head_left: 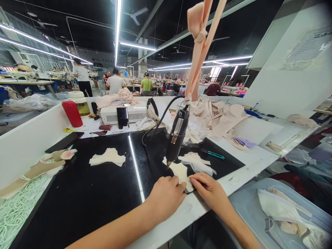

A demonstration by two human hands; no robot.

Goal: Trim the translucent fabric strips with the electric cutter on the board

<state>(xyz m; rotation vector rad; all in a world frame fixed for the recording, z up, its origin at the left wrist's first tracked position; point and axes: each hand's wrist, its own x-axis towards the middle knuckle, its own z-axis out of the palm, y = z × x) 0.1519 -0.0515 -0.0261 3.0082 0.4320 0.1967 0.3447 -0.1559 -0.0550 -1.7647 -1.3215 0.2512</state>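
Observation:
A small cream fabric piece (pixel 181 172) lies at the front edge of the black mat, between my hands. My left hand (pixel 166 195) is closed, its curled fingers at the left side of the piece. With thumb and fingertips together, my right hand (pixel 209 188) pinches the right edge of it. A black pen-shaped electric tool (pixel 177 133) hangs nose-down from peach straps (pixel 198 52), its tip just above the piece's upper left part. Beside it lie more cut pieces (pixel 197 162), and another cream stack (pixel 107 157) sits farther left on the mat.
Teal thread snips (pixel 216 155) lie at the mat's right. Behind stand a white machine box (pixel 140 112), a phone (pixel 122 117), a red bottle (pixel 72 114) and heaped peach fabric (pixel 215 114). A grey bin (pixel 243 200) is at right, pale green cord (pixel 23 204) at left.

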